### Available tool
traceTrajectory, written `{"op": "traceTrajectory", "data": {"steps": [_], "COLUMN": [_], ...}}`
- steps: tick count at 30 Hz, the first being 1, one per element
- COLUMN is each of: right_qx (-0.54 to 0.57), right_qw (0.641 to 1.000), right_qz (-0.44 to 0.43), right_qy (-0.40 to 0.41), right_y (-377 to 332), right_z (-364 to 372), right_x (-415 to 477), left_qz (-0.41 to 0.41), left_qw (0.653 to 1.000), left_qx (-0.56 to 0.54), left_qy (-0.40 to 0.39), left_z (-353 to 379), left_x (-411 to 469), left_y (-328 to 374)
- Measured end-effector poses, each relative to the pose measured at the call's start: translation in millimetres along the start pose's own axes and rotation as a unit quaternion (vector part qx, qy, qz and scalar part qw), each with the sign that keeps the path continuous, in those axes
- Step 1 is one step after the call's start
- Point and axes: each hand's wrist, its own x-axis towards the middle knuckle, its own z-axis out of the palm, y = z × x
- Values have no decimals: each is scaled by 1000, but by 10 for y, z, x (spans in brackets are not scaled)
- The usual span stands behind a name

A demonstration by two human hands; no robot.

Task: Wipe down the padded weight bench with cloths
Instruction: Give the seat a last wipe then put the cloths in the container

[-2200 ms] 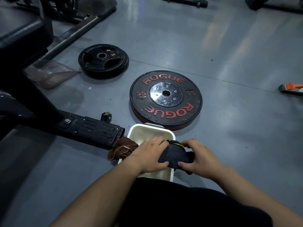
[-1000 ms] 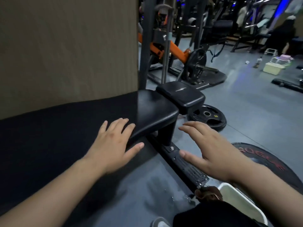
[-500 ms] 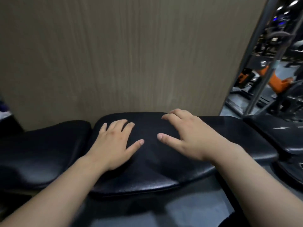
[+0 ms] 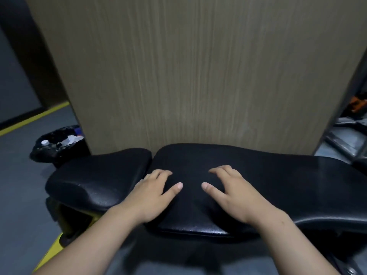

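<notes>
The padded weight bench (image 4: 278, 181) stands against a wood-grain panel (image 4: 198, 76): two black, textured vinyl pads separated by a narrow gap. The left hand (image 4: 153, 195) and right hand (image 4: 236, 193) rest on the longer pad, palms down, fingers spread, holding nothing.

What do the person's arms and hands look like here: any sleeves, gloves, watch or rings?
The left forearm and right forearm are bare to the frame's lower edge; no sleeve shows. The left hand and right hand wear no gloves, neither wrist carries a watch or band, and the visible fingers bear no rings.
</notes>
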Motion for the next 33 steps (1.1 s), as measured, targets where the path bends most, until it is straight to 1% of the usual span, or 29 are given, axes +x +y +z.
{"op": "traceTrajectory", "data": {"steps": [3, 8, 12, 15, 17, 19, 20, 21, 23, 25, 27, 28, 29, 30, 31, 32, 33], "right_qx": [28, 83, 113, 113, 99, 55, 19, -16, -74, -104, -113, -115, -118, -116, -123, -134, -144], "right_qw": [999, 995, 991, 989, 988, 992, 992, 988, 979, 965, 953, 946, 942, 943, 942, 940, 940], "right_qz": [19, 33, 39, 31, 26, 21, 10, -2, -15, -12, -5, -2, 10, 22, 26, 28, 22], "right_qy": [9, 36, 62, 88, 113, 114, 122, 151, 192, 239, 280, 303, 314, 311, 311, 313, 309], "right_y": [76, 168, 238, 315, 374, 448, 514, 602, 725, 811, 873, 896, 904, 898, 877, 846, 810], "right_z": [-83, -227, -300, -299, -303, -257, -201, -133, -7, 149, 288, 352, 391, 415, 428, 419, 414], "right_x": [-130, -310, -381, -308, -198, -53, 19, 87, 235, 365, 458, 492, 527, 558, 571, 592, 602], "left_qz": [2, 7, -13, -29, -37, -37, -28, -18, 20, 78, 96, 106, 119, 125, 127, 124, 122], "left_qw": [999, 989, 958, 930, 916, 913, 919, 930, 960, 978, 983, 980, 980, 984, 986, 983, 980], "left_qx": [-52, -141, -266, -341, -371, -374, -358, -325, -212, -82, -24, -18, -15, -4, 19, 55, 116], "left_qy": [1, 41, 106, 136, 145, 157, 164, 169, 183, 176, 156, 169, 162, 125, 106, 122, 103], "left_z": [42, 3, -32, 28, 83, 149, 192, 253, 391, 531, 678, 733, 752, 741, 701, 683, 608], "left_x": [24, 178, 330, 487, 604, 728, 789, 858, 1002, 1144, 1244, 1277, 1292, 1300, 1276, 1254, 1257], "left_y": [67, 228, 414, 488, 497, 493, 482, 453, 355, 242, 147, 117, 91, 103, 134, 181, 187]}}
